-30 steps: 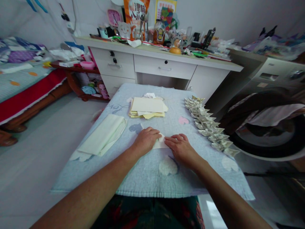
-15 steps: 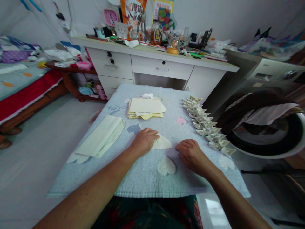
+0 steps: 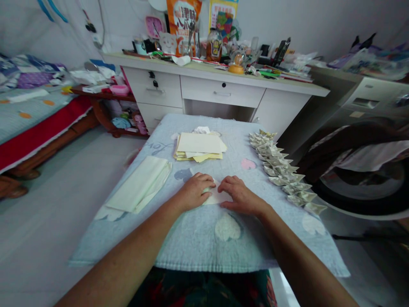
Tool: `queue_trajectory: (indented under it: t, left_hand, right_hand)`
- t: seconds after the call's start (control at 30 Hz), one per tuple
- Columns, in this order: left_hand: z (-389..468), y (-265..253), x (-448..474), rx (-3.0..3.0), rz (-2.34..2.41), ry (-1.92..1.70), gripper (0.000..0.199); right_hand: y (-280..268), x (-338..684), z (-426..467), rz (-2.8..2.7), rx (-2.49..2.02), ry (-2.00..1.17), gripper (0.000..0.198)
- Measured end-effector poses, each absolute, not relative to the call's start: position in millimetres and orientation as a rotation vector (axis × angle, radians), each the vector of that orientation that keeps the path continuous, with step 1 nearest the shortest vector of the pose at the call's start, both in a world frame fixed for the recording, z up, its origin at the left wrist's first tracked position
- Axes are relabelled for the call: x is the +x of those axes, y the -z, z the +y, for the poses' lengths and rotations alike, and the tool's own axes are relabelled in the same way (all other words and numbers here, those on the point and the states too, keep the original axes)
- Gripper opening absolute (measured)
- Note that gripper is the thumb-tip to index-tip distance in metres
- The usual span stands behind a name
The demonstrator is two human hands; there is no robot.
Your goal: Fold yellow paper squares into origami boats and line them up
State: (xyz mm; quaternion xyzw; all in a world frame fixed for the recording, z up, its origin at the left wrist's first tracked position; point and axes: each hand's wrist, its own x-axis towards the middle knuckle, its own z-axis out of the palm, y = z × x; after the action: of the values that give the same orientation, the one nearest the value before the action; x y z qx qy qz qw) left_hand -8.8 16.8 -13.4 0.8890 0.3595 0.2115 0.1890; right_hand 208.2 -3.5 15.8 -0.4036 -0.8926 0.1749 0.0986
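While a bed (image 3: 41, 132) with a red side filled the far left, a brown stand (image 3: 105, 118) rose just beside it, a pink bowl (image 3: 119, 90) on top. Next came the desk (image 3: 223, 258) under a pale blue cloth (image 3: 179, 253), and on its left part lay a bundle of folded pale paper (image 3: 140, 183), set slantwise. Then the left hand (image 3: 195, 191): it rested half curled on the left part of a small pale sheet (image 3: 214, 198), thumb apart from the fingers — whether it pinched the paper or only pressed it, I could not tell. Farther up the desk sat a flat pile of cream and yellow paper (image 3: 198, 143), a crumpled white piece (image 3: 202, 129) just behind it. The small pale sheet itself lay near the middle of the cloth, between the two hands and partly covered by both. At its right part was the right hand (image 3: 238, 195), loosely bent, a clear gap between thumb and fingers, touching the paper without a grip. Farther right, well apart from the hands, a slanting row of small pointed paper shapes (image 3: 281, 170) ran along the desk — the farthest one patterned in yellow and black. Last stood a grey washing machine (image 3: 373, 91).
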Motion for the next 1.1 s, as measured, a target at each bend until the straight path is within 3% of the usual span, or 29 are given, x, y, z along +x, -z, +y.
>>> queue_trajectory:
  t: [0.2, 0.4, 1.1]
  left_hand:
    - [15.9, 8.3, -13.5, 2.455, 0.967, -0.508, 0.035]
    - [16.7, 3.2, -18.9, 2.408, 0.915, -0.427, 0.058]
    - [14.0, -4.0, -16.4, 2.421, 0.950, -0.419, 0.043]
  right_hand:
    - [-10.5, 209.7, -4.0, -2.566, -1.209, -0.575, 0.033]
    - [-9.0, 211.9, -2.3, -2.556, -1.198, -0.625, 0.032]
    - [-5.4, 206.9, -8.2, -2.472, -1.245, -0.575, 0.030]
